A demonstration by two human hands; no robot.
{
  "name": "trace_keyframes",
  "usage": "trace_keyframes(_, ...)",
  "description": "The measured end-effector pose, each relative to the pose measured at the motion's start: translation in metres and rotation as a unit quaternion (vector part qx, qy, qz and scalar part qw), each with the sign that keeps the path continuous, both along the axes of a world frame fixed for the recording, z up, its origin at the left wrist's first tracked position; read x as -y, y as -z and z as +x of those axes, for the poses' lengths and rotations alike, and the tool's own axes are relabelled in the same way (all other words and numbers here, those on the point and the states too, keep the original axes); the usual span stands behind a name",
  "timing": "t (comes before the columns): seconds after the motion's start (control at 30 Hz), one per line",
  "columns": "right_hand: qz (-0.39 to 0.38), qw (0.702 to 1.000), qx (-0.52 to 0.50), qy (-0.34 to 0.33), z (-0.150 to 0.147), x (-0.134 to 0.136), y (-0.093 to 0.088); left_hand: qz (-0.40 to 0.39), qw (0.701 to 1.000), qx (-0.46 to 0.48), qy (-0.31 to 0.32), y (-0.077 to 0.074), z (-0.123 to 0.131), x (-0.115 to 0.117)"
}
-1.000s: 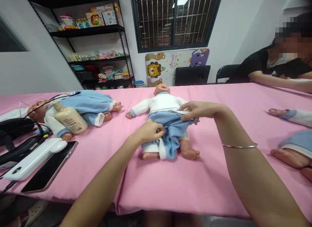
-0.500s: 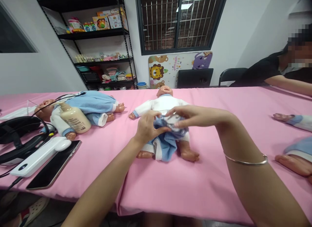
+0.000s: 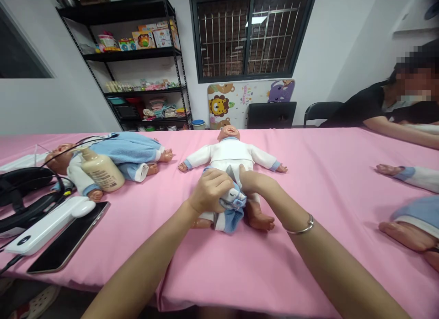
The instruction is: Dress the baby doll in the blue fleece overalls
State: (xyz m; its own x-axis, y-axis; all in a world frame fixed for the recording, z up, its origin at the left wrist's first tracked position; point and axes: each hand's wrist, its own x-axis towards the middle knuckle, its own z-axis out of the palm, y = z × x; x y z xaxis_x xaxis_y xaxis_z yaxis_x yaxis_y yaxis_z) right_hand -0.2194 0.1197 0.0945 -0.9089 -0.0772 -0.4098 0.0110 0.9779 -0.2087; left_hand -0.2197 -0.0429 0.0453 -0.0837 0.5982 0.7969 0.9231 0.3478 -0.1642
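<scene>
A baby doll (image 3: pixel 230 151) in a white top with blue cuffs lies on its back in front of me, head away, arms spread. Over its lower body is a bunched blue-and-white baby garment (image 3: pixel 234 198) with a printed patch. My left hand (image 3: pixel 213 188) is closed around the bunched cloth on its left side. On the other side my right hand (image 3: pixel 251 179) is closed at the garment's upper edge, its fingers partly hidden by cloth. The doll's bare feet stick out below the garment.
Left on the pink-covered table (image 3: pixel 267 268) are another doll (image 3: pixel 130 147), a pump bottle (image 3: pixel 103 170), a white handheld device (image 3: pixel 51 223), a phone (image 3: pixel 70 239) and a black headset (image 3: pixel 24 195). At right lies part of another doll (image 3: pixel 416 218); a person (image 3: pixel 366 99) leans on the table.
My right hand has come down from above the cloth to its upper edge, with the wrist bent lower. My left hand has turned knuckles-up over the garment. The doll's right-side arm now shows.
</scene>
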Motion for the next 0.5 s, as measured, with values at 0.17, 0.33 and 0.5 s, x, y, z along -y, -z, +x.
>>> trace_keyframes(0.17, -0.071, 0.995, -0.063, 0.02, -0.005, -0.019, -0.006, 0.037, 0.993, 0.102, -0.034, 0.006, -0.005, 0.003)
trace_keyframes(0.33, -0.222, 0.951, -0.176, 0.121, 0.0, -0.046, -0.025, 0.058, 0.975, 0.201, -0.078, 0.011, -0.009, 0.006)
trace_keyframes(0.5, -0.322, 0.916, -0.13, 0.201, 0.013, -0.049, -0.032, 0.022, 0.981, 0.178, -0.07, 0.01, -0.007, 0.005)
